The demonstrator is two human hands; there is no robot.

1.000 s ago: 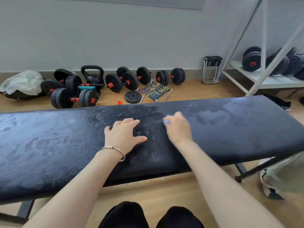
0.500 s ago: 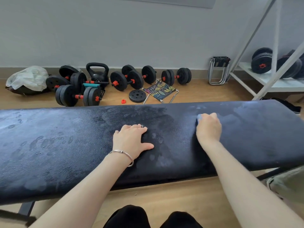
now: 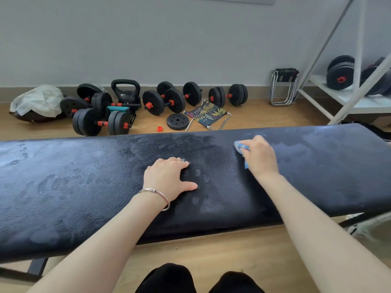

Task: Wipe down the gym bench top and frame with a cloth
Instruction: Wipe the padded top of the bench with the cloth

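The right hand (image 3: 261, 158) grips the blue cloth (image 3: 240, 147), fingers curled over it, pressing it onto the black bench top (image 3: 84, 187) right of centre, while the left hand (image 3: 169, 178) rests flat, fingers extended, at mid-bench

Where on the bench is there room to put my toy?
The bench top is bare left of the left hand and right of the right hand holding the cloth. Between the hands is tight. The floor by the dumbbells is crowded.
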